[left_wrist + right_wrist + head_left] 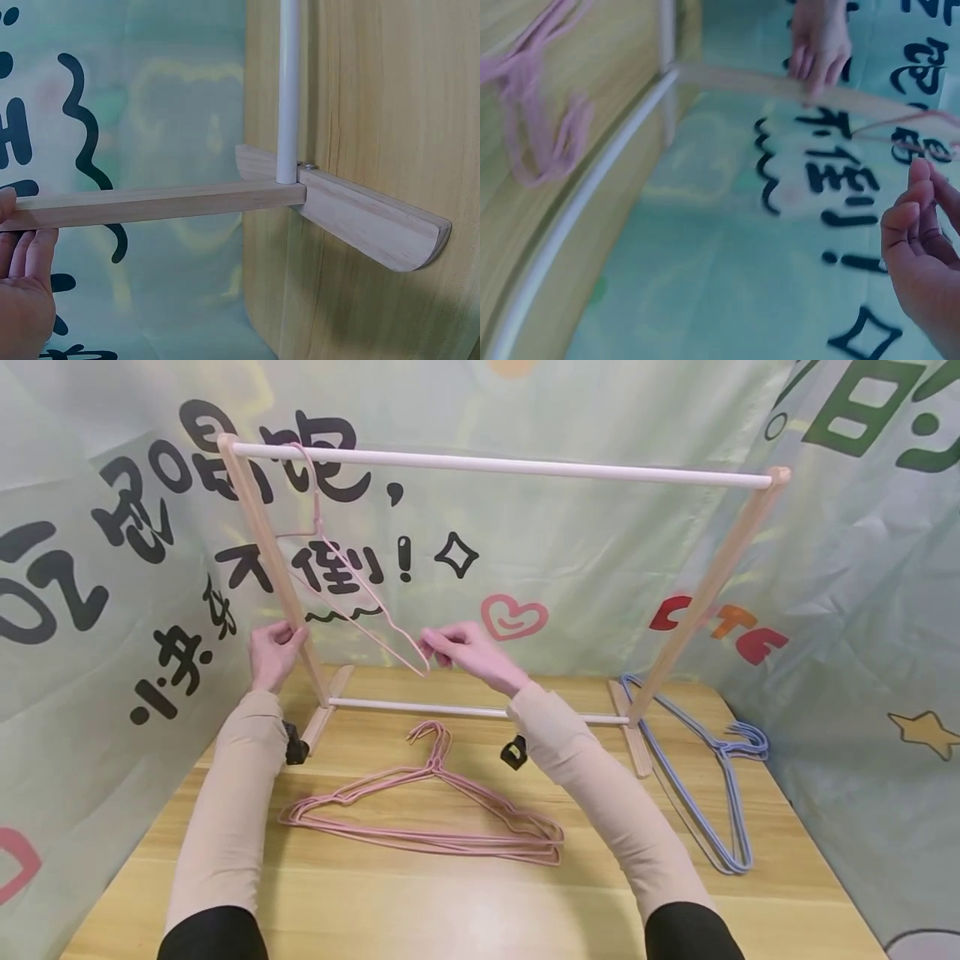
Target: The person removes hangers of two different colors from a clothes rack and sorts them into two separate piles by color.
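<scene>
A pink clothes hanger (360, 578) hangs by its hook from the top rail (480, 463) of a wooden rack, near the left end. My right hand (474, 652) pinches the hanger's near lower corner with curled fingers. The right wrist view is blurred around that hand (930, 247). My left hand (274, 653) grips the rack's left post (262, 531) partway up, thumb on one side and fingers on the other. In the left wrist view only part of this hand (26, 292) shows on the post (150, 206).
Several pink hangers (420, 839) lie stacked on the wooden table (450, 910) before the rack. Blue hangers (738, 802) lie by the right foot (632, 739). A small black object (514, 752) sits near the lower rail (420, 707). A printed curtain (585, 543) stands behind.
</scene>
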Demonstrator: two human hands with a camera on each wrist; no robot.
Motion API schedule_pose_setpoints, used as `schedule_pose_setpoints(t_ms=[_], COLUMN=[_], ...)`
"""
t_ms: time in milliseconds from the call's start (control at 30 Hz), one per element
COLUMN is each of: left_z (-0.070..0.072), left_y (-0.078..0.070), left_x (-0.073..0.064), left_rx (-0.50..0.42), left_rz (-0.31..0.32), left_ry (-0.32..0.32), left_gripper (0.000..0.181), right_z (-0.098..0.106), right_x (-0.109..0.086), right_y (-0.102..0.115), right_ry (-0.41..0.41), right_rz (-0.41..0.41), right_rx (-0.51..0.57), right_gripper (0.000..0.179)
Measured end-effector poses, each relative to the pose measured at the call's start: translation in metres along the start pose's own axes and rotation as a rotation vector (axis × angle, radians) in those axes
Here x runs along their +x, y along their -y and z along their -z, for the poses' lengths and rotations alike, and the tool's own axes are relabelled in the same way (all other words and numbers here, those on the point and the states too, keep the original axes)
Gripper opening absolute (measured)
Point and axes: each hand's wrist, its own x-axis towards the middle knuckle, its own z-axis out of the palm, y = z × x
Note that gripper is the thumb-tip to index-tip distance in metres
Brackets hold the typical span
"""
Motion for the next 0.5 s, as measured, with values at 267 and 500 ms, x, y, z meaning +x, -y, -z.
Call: schedule_pose_setpoints(t_ms=[267, 500], left_z=[-0.001, -0.002], left_y=[0.0, 0.001], left_x=[0.001, -0.001], left_rx=[0.002, 0.003], left_rz=[-0.003, -0.026], left_ry=[0.002, -0.016], left_gripper=[0.039, 0.036], right_z=[-0.02, -0.028], right_x=[0.017, 0.021], right_y=[0.015, 0.016], right_ry=[0.074, 0.067], right_rz=[-0.017, -0.087], right_rx=[0.258, 0.416], right_gripper=[0.033, 0.032])
